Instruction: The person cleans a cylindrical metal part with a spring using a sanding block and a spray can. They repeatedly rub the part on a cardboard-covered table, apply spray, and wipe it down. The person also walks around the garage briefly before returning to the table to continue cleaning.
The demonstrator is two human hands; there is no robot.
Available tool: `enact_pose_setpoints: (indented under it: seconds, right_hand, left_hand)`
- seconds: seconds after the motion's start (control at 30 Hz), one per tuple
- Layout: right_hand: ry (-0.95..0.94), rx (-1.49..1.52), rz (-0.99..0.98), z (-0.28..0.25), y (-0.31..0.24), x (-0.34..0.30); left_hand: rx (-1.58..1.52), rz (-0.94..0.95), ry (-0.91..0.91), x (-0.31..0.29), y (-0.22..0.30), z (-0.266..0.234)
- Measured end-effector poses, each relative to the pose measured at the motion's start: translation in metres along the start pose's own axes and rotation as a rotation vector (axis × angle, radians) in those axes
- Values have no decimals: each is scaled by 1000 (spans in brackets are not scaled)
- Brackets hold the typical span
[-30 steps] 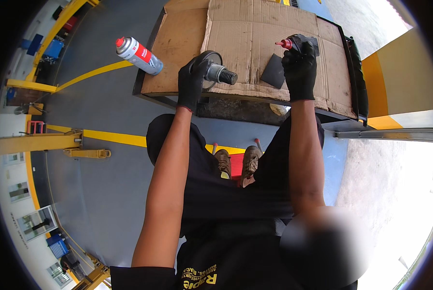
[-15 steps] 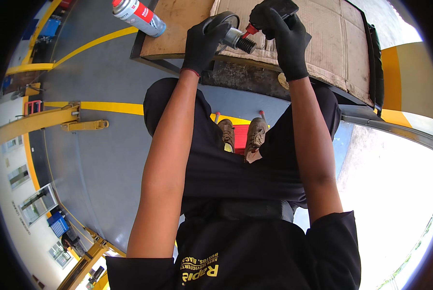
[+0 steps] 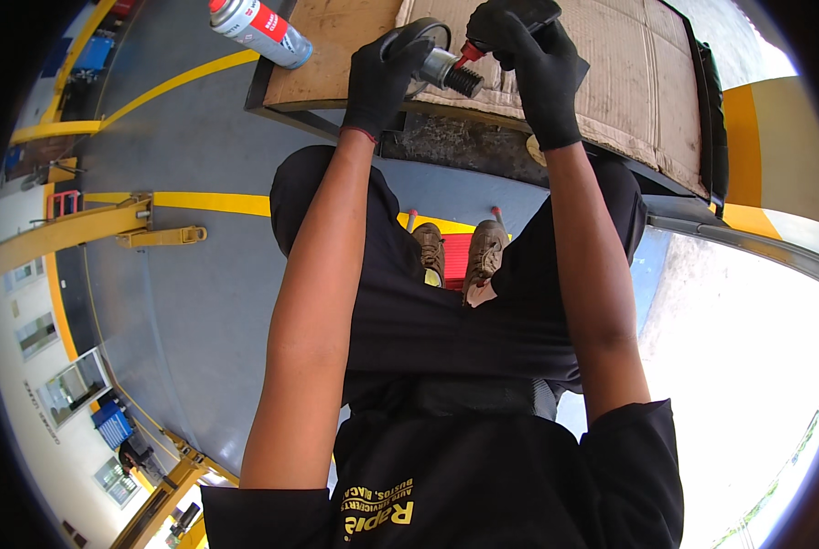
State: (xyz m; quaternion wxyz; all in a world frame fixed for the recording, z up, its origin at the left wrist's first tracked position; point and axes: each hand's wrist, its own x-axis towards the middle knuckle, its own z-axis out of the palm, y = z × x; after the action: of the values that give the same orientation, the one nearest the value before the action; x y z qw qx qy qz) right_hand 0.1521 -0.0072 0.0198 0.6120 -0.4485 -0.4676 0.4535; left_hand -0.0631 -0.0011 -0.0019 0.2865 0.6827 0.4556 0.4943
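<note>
Spray can (image 3: 261, 31) lies on the bench (image 3: 336, 78) at 11 o'clock, apart from our hands. Our left hand (image 3: 382, 78) is clamped round a metal pulley (image 3: 437, 64) at 12 o'clock, and our right hand (image 3: 528, 64) is closed on a red-tipped tube (image 3: 471, 52) touching it. We judge the pulley could slip from the glove and drop toward our shoes (image 3: 460, 256), being held past the bench edge.

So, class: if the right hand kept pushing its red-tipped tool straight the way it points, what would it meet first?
The right hand points its red-tipped tool left, so it would probably first meet the threaded metal part held by the left hand; depth is unclear.
</note>
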Motion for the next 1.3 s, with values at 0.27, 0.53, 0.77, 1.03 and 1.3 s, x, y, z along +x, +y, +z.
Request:
enact_pose_setpoints:
  seconds: [0.27,0.53,0.77,1.03,1.3]
  right_hand:
    - [-7,15,3,2,0,-1]
    - [0,25,11,-3,-1,1]
    - [-7,39,17,-5,-1,2]
    - [-19,58,36,-8,-1,3]
    - [-39,94,68,-11,-3,4]
  left_hand:
    - [38,29,3,-1,-6,-1]
    - [9,-58,0,0,0,-1]
    - [-17,-58,9,0,-1,-2]
    - [21,31,14,-1,-8,0]
    - [10,30,11,0,-5,0]
